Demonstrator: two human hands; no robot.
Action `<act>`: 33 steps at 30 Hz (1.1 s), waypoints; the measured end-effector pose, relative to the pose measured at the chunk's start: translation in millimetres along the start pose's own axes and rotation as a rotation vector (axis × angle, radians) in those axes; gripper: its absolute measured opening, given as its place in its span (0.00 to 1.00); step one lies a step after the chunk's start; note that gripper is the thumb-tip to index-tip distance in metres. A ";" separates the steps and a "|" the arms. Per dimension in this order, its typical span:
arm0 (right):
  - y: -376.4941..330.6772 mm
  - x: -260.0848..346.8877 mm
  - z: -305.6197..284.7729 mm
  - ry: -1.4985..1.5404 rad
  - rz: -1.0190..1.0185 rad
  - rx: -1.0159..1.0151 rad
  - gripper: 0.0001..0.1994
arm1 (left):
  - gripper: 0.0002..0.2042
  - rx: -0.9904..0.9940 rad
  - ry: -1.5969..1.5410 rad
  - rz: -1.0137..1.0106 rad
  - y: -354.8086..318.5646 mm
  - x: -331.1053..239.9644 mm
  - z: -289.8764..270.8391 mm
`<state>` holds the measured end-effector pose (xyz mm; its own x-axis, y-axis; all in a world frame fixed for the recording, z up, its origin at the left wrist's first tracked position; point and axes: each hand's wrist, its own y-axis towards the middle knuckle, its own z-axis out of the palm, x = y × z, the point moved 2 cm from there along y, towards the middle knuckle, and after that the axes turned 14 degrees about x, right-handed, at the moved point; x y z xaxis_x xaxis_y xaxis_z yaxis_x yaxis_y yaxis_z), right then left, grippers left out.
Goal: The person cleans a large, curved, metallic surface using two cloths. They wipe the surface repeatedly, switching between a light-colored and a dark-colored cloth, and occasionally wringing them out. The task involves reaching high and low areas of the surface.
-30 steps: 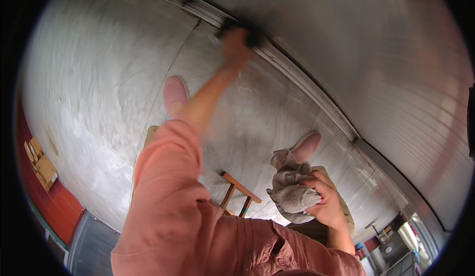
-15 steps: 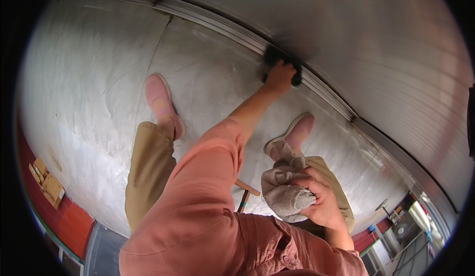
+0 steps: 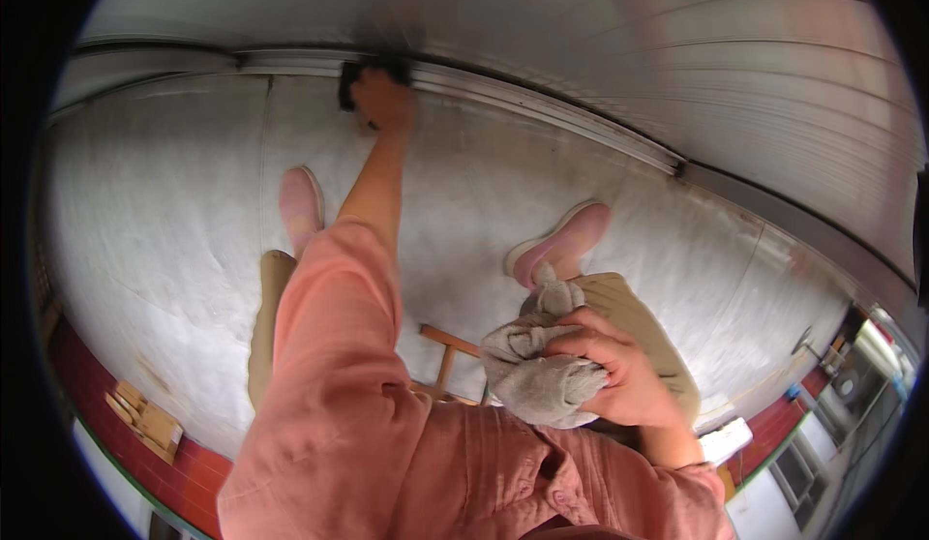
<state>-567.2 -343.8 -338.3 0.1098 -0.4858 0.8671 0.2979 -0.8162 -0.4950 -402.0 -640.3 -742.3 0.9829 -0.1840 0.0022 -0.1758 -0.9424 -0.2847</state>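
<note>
Change over the last half second: the left hand (image 3: 384, 100) is back toward the dark floor joint (image 3: 265, 143), having been out nearer the right shoe (image 3: 576, 230). A different stretch of the pale metal rail (image 3: 561, 122) is therefore under the black pad (image 3: 346, 87). Rail sits at the foot of the large grey panel (image 3: 629, 66), along the edge of the concrete floor (image 3: 464, 182).

Hands: left has its fingers closed over the pad, pressed at the rail—both blurred; pad material cannot be told. Right hand (image 3: 624, 371) clasps a bunched grey cloth (image 3: 542, 380) above the right trouser leg (image 3: 634, 322), well apart from the rail; no shift in this grasp.

Containers: one brown cardboard box (image 3: 145, 421) at lower left, flaps apparently raised—contents not discernible. A wooden frame (image 3: 450, 339) shows beside the cloth, partly hidden by clothing.
</note>
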 end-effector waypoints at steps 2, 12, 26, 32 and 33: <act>-15.1 -6.3 -4.7 0.060 0.035 -0.066 0.20 | 0.15 0.223 0.067 0.096 -37.7 -86.2 -3.4; -69.6 -1.1 6.4 0.100 0.014 -0.206 0.20 | 0.19 0.611 -1.062 0.471 -203.4 -253.4 -19.8; -137.3 -45.3 -3.6 0.174 -0.196 -0.207 0.24 | 0.25 0.217 -0.628 -0.070 -62.7 -118.9 10.9; -172.4 -75.1 -12.0 0.283 -0.176 -0.340 0.20 | 0.15 0.053 -0.162 0.014 -163.2 -282.7 43.7; -178.9 -78.5 -14.5 0.280 -0.174 -0.346 0.22 | 0.13 0.084 -0.247 0.051 -182.3 -307.9 36.7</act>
<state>-642.8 -164.2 -318.6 -0.1878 -0.3595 0.9141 -0.0490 -0.9260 -0.3742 -670.6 -401.5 -726.3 0.9582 -0.1476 -0.2449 -0.2306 -0.9053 -0.3566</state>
